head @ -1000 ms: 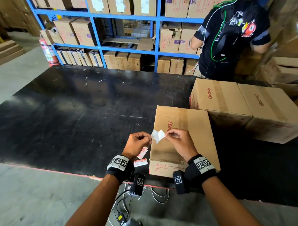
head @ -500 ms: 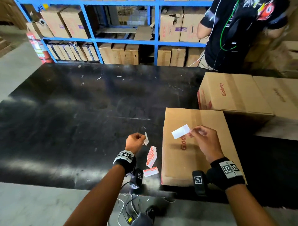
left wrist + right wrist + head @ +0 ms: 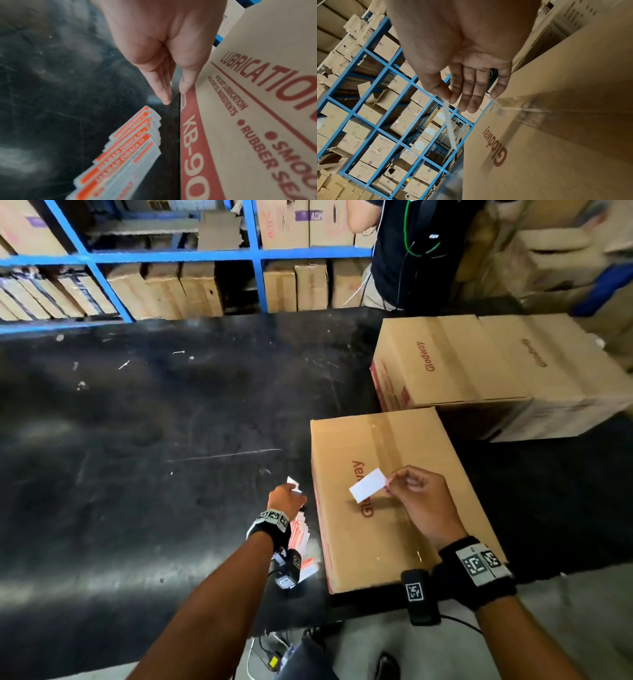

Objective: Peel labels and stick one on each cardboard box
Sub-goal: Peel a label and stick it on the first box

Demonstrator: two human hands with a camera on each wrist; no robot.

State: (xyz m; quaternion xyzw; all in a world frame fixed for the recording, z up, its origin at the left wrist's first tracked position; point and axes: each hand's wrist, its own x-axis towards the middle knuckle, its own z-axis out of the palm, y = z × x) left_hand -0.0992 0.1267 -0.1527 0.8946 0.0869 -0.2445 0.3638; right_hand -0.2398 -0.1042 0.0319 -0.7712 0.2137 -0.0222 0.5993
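Note:
My right hand pinches a blank white label by one end between thumb and forefinger, just above the top of the nearest cardboard box. The right wrist view shows that label edge-on below my right hand, beside the box. My left hand is low beside the box's left wall, with a small white backing scrap at its far side. In the left wrist view my left hand has straight fingers, with a gap to the thumb. A fanned stack of orange-and-white labels lies on the black table.
Two more Glodway boxes stand side by side at the back right of the table. Behind them a person in a black shirt stands. Blue shelving full of cartons runs along the far side.
The hands have parted, splitting the label from its backing. My right hand carried the label over the box top. My left hand dropped beside the box's left wall, and its fingers have straightened.

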